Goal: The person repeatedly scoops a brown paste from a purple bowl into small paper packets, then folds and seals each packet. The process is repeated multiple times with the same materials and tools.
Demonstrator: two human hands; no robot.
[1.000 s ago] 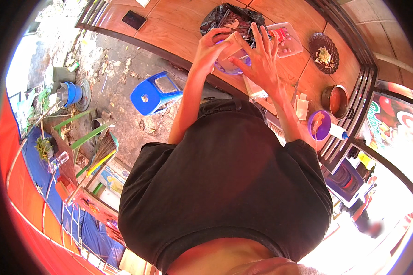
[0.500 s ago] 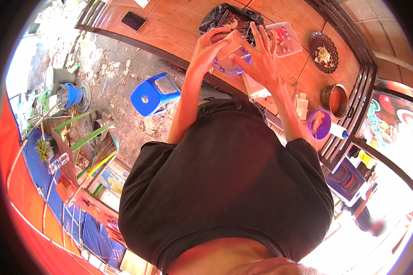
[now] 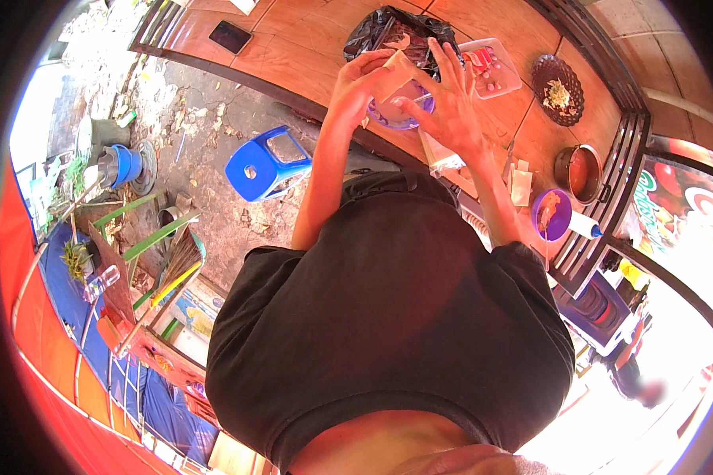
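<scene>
Above the table's near edge, my left hand (image 3: 355, 93) pinches a pale, flat, rectangular piece (image 3: 398, 73), perhaps a folded wrapper, between thumb and fingers. My right hand (image 3: 451, 107) is just to its right, fingers stretched out and thumb apart. Whether a right fingertip touches the piece's edge is hard to tell. Below the hands stands a purple-rimmed bowl (image 3: 404, 123), partly covered by them. A black plastic bag (image 3: 364, 38) lies open behind it. Close to my right wrist, a stack of pale sheets (image 3: 438, 150) sits at the table edge.
A clear tub (image 3: 509, 83) with red packets and a dark woven plate (image 3: 569, 115) of shredded food stand right of the bag. Further right are a pot (image 3: 596, 186) and a purple bowl (image 3: 561, 226). A phone (image 3: 230, 37) lies far left; a blue stool (image 3: 249, 170) stands on the floor.
The pale piece has tilted slightly and its upper end stands a little higher. My right fingers have shifted slightly. My left hand keeps its grip.
</scene>
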